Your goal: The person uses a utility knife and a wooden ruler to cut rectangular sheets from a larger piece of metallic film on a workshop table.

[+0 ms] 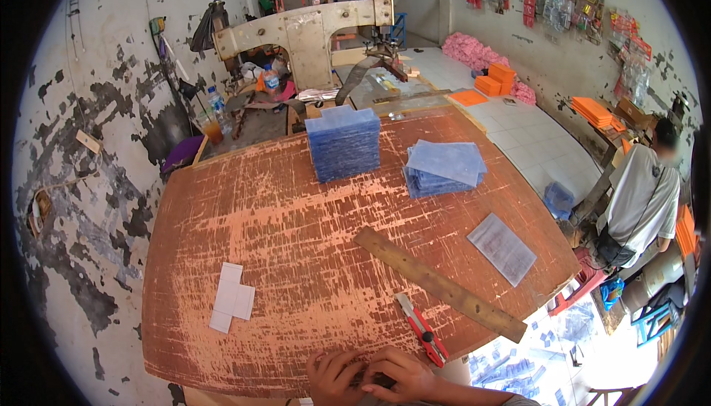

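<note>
My left hand point(333, 378) and my right hand point(400, 376) are close together at the near edge of a scored reddish-brown board point(296, 258). Their fingers are bent and closed, the fingertips almost meeting; whatever may be between them is hidden. Just beyond my right hand lies a red utility knife point(424, 332), blade end pointing away to the left. A worn metal ruler point(437, 282) lies diagonally past the knife. To the left, flat on the board, is a white cut piece with ruled lines point(232, 298). A single translucent bluish sheet point(503, 249) lies at the right.
A tall stack of blue-edged sheets point(344, 145) and a lower stack point(444, 168) stand on the board's far side. Behind them is a large cream-coloured machine point(307, 43). A person in a white shirt point(643, 191) is at the right, near orange sheets point(591, 111). A peeling wall point(81, 206) borders the left.
</note>
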The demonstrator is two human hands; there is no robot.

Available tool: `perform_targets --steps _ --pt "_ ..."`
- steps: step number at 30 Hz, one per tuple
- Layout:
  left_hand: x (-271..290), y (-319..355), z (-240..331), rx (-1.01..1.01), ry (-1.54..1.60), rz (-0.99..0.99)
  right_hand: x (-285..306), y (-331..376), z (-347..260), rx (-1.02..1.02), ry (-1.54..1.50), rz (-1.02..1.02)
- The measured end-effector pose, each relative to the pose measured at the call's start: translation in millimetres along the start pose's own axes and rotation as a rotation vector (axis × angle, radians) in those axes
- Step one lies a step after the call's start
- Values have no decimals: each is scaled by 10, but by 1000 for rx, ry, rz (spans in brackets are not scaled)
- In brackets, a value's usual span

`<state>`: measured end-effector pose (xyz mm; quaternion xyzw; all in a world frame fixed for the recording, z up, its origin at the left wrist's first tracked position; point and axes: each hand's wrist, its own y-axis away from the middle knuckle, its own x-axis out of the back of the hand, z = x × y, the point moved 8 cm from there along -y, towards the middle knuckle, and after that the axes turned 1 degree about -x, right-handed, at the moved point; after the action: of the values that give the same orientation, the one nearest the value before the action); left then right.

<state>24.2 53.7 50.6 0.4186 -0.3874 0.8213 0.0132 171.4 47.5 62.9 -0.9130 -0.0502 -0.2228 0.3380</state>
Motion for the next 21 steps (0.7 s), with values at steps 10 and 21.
perform_targets --steps 10,21 --pt "27 -26 7 25 23 2 10 14 2 -29 -11 -11" --pt "9 -7 -3 3 -12 5 22 -9 -8 -41 -59 -35"
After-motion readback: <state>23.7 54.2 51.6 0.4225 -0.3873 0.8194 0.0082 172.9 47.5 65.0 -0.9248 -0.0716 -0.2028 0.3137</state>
